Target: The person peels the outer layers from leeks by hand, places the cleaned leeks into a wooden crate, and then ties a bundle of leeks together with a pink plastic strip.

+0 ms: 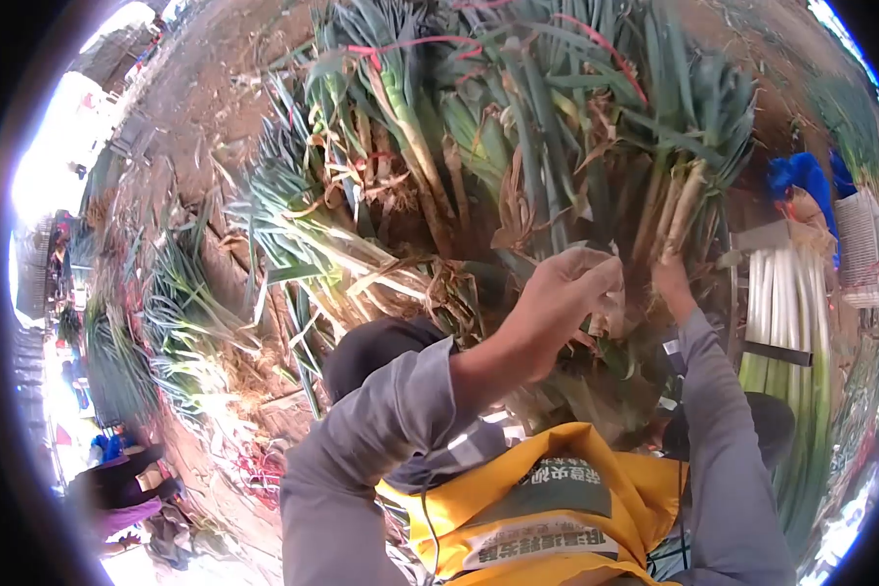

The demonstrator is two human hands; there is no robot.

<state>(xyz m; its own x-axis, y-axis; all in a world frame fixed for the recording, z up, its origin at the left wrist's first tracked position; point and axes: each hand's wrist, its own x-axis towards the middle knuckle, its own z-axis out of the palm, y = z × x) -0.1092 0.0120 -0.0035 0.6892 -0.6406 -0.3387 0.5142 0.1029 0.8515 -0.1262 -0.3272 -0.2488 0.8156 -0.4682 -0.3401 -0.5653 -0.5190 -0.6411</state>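
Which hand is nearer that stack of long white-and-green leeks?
The person's right hand is nearer, just left of the stack, around the lower end of a pale leek stalk. The left hand is farther left, its fingers curled.

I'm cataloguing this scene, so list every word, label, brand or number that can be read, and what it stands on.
Dark panel of the yellow apron: Chinese characters, too skewed to quote reliably.
Pale band below: more Chinese characters, too blurred to quote reliably.
Elsewhere: no readable text or numbers.
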